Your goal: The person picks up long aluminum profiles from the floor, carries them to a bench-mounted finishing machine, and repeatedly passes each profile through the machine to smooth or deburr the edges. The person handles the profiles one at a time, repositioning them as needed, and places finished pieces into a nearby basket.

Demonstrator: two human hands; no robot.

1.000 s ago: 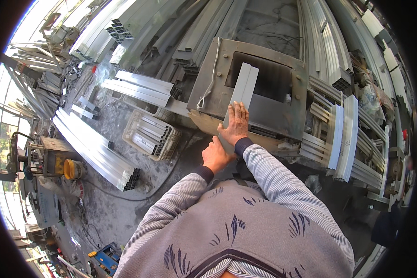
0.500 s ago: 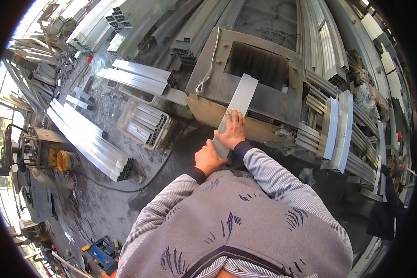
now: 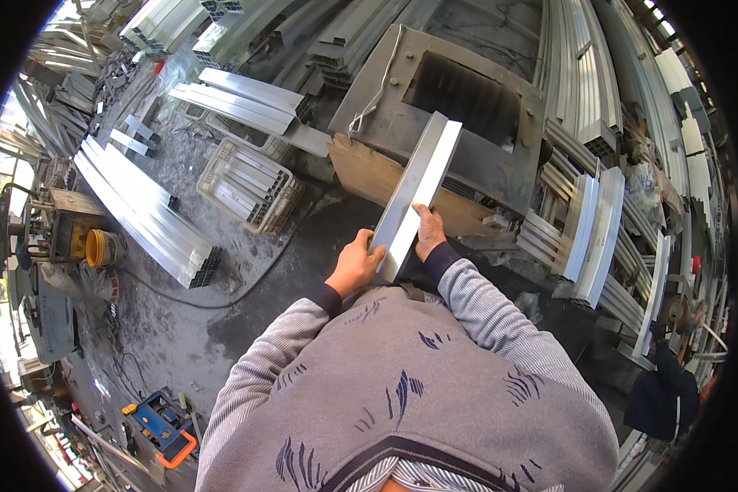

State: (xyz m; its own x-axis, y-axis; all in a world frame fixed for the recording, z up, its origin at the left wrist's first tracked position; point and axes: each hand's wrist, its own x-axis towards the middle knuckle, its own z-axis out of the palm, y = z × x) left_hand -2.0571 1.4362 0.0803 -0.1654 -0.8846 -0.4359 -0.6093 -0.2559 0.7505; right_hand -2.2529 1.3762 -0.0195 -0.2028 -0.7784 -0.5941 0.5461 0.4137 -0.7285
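Holding a long, pale silver aluminium channel section (image 3: pixel 416 193) with both hands, a person in a grey patterned sweatshirt looks down over a metal workshop. The left hand (image 3: pixel 355 264) is closed around the section's near left edge; the right hand (image 3: pixel 428 234) lies over its right edge with fingers wrapped onto the face. The section runs away from the body, its far end reaching over the dark rectangular opening of a grey steel machine housing (image 3: pixel 385 107), above a brown wooden board (image 3: pixel 369 176) on the housing's front edge.

Right of the housing, racks of upright silver profiles (image 3: pixel 590 225) crowd close to the right arm, leaving little room on that side. To the left, the dusty concrete floor (image 3: pixel 180 320) is more open, with a white plastic crate of short profiles (image 3: pixel 250 184) near the housing's left corner, a bundle of long square tubes (image 3: pixel 143 213) farther left, and a yellow bucket (image 3: pixel 100 248) beyond it. A blue and orange toolbox (image 3: pixel 162 426) sits near the lower left edge.
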